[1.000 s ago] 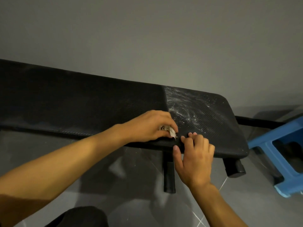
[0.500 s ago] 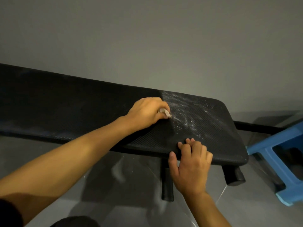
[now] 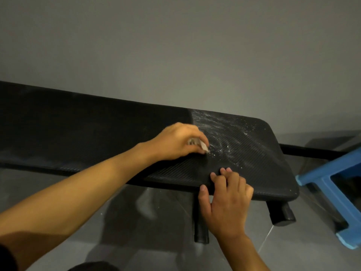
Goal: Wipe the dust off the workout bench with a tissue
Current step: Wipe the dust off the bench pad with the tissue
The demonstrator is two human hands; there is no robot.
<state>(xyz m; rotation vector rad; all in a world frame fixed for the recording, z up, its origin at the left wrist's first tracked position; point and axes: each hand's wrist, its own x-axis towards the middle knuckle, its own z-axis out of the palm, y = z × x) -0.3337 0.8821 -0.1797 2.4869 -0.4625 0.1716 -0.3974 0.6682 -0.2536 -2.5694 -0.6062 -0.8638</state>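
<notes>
A long black padded workout bench runs across the view. Its left part looks dark and clean; white dust streaks its right end. My left hand grips a crumpled tissue, whose tip pokes out against the pad at the edge of the dusty patch. My right hand rests on the bench's near edge, its fingers curled over the pad and its thumb against the side.
A blue plastic stool stands at the right, close to the bench's end. Black bench legs reach down to a grey tiled floor. A plain grey wall rises behind the bench.
My left hand swept the tissue away from the near edge toward the pad's middle, then back a little toward me. The right hand stayed on the near edge.
</notes>
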